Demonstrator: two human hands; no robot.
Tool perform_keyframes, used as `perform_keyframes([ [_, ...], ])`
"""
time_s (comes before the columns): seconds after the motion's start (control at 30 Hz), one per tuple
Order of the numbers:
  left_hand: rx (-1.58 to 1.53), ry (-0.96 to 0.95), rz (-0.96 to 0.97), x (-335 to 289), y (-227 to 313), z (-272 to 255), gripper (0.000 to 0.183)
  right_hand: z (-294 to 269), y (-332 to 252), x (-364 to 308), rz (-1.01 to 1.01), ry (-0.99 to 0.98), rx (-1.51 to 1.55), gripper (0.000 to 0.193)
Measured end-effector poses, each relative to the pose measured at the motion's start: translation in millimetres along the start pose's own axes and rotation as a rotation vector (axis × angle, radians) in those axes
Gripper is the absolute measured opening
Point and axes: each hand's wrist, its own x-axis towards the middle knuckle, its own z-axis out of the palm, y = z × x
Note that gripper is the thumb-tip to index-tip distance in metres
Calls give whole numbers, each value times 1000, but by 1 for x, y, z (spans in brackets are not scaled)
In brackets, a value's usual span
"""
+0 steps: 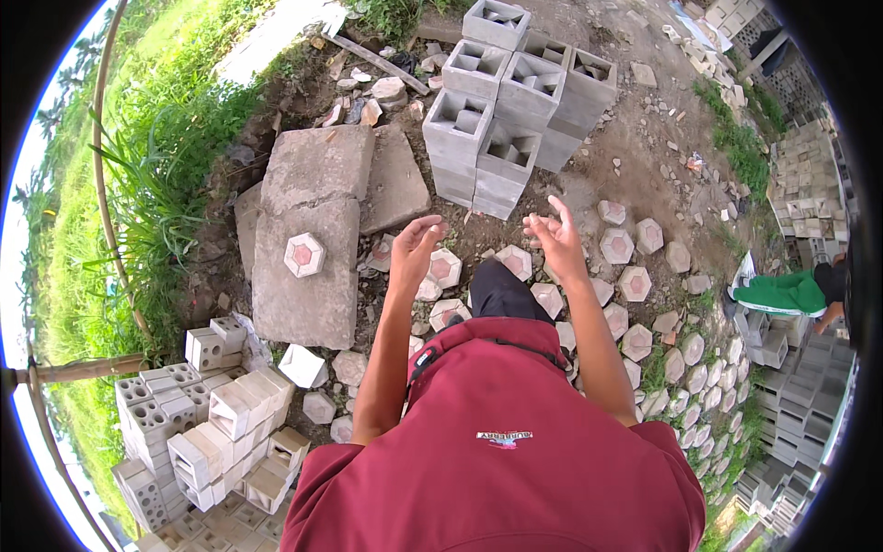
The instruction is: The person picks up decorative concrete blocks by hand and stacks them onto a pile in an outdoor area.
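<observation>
A small white label [504, 435] with dark lettering, a pinkish mark beneath it, sits on the maroon shirt [497, 497] at 6 o'clock. The left hand [418, 243], toward 11 o'clock, and the right hand [556, 241], toward 1 o'clock, are raised apart, palms partly facing; the fingers of both are loosely curved and released, gripping nothing. Hexagonal pavers [617, 246], several with pinkish centres, lie on the ground beneath the fingers and spread toward 4 o'clock. Beyond the fingertips, between 12 and 1 o'clock, stands a stack of grey hollow blocks [452, 152], apart from both hands. At 9 o'clock one paver [304, 255] rests on a cracked concrete slab [308, 313].

The surface is bare, stony earth [635, 129], outdoors in daylight. Grass [175, 110] grows at 10 o'clock, pale blocks [244, 405] are piled at 8, and a person in green [782, 293] is at 3 o'clock.
</observation>
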Motion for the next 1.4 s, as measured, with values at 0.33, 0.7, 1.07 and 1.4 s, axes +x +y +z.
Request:
perform_keyframes([
  [0.33, 72, 39, -40, 187, -5, -4, 26, 27, 34, 221, 107, -52, -130, 77],
  [0.7, 309, -73, 141, 433, 34, 26, 30, 64, 8, 448, 32, -195, -320, 74],
  [1.07, 899, -19, 200, 550, -118, -10, 58, 78, 131, 481, 330, 57, -672, 73],
  [1.4, 954, -333, -312, 610, -196, -31, 65, 88, 222, 495, 541, 365, -604, 106],
])
